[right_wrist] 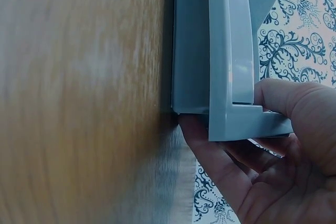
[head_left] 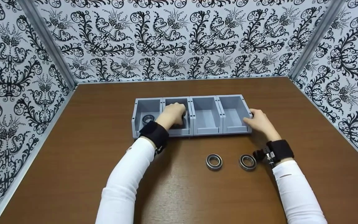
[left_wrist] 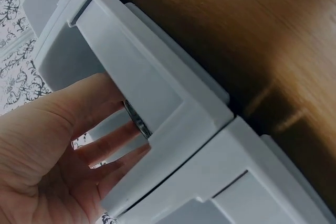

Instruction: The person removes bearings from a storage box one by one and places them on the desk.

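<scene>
A row of grey plastic bins [head_left: 191, 102] stands on the brown table. My left hand [head_left: 173, 114] reaches into the second bin from the left. In the left wrist view its fingers [left_wrist: 113, 142] and thumb pinch a metal bearing [left_wrist: 137, 120] behind the bin's front wall [left_wrist: 157, 82]. My right hand [head_left: 259, 122] grips the row's right end; the right wrist view has its thumb [right_wrist: 286, 98] on the side wall [right_wrist: 228, 77] and its fingers round the corner. Another bearing [head_left: 148, 119] lies in the leftmost bin.
Two more bearings [head_left: 214, 161] [head_left: 247, 162] lie flat on the table in front of the bins, close to my right wrist. The two right bins show nothing inside. Patterned walls [head_left: 179, 40] close the table in at the back and on both sides.
</scene>
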The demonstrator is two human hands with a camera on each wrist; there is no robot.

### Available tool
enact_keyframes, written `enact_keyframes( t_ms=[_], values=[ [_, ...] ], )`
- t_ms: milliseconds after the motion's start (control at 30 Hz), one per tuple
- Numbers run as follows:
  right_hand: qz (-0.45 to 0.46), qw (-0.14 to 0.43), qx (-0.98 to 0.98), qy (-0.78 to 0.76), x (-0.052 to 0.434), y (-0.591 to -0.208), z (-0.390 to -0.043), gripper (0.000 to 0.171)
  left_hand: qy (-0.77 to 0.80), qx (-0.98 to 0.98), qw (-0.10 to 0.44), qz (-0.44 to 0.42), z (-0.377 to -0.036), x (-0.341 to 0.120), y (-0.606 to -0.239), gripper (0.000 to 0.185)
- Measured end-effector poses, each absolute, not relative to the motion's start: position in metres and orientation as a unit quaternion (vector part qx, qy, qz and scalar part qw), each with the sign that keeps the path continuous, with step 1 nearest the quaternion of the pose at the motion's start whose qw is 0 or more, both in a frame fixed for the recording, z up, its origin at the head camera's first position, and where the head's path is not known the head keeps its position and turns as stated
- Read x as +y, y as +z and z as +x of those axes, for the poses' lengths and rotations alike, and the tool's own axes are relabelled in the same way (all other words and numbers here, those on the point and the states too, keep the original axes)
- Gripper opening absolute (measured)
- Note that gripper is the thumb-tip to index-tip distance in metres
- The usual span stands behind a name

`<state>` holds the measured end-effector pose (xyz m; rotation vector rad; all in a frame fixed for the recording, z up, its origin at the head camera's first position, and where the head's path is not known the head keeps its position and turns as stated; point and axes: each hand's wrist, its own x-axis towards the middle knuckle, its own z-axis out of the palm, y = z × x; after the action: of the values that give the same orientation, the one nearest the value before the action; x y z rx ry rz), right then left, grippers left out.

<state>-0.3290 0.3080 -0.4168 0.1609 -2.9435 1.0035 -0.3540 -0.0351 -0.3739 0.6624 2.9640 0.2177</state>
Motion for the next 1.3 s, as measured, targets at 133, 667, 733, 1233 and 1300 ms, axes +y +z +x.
enact_keyframes(
  t_ms=[133,667,733,1233,1300],
  values=[
    [0.053,0.017,-0.944,0.326,0.307,-0.417,-0.329,0.046,0.070,0.972,0.052,0.218,-0.355,-0.035,-0.372,0.025],
    [0.049,0.013,-0.942,0.332,0.309,-0.417,-0.328,0.046,0.079,0.970,0.051,0.224,-0.356,-0.036,-0.361,0.025],
    [0.049,0.013,-0.943,0.329,0.309,-0.417,-0.328,0.046,0.081,0.970,0.049,0.225,-0.355,-0.036,-0.360,0.021],
    [0.050,0.017,-0.946,0.320,0.308,-0.417,-0.329,0.046,0.075,0.968,0.038,0.237,-0.355,-0.035,-0.353,0.012],
    [0.052,0.018,-0.946,0.320,0.308,-0.418,-0.329,0.046,0.078,0.968,0.041,0.235,-0.355,-0.035,-0.351,0.004]
  ],
)
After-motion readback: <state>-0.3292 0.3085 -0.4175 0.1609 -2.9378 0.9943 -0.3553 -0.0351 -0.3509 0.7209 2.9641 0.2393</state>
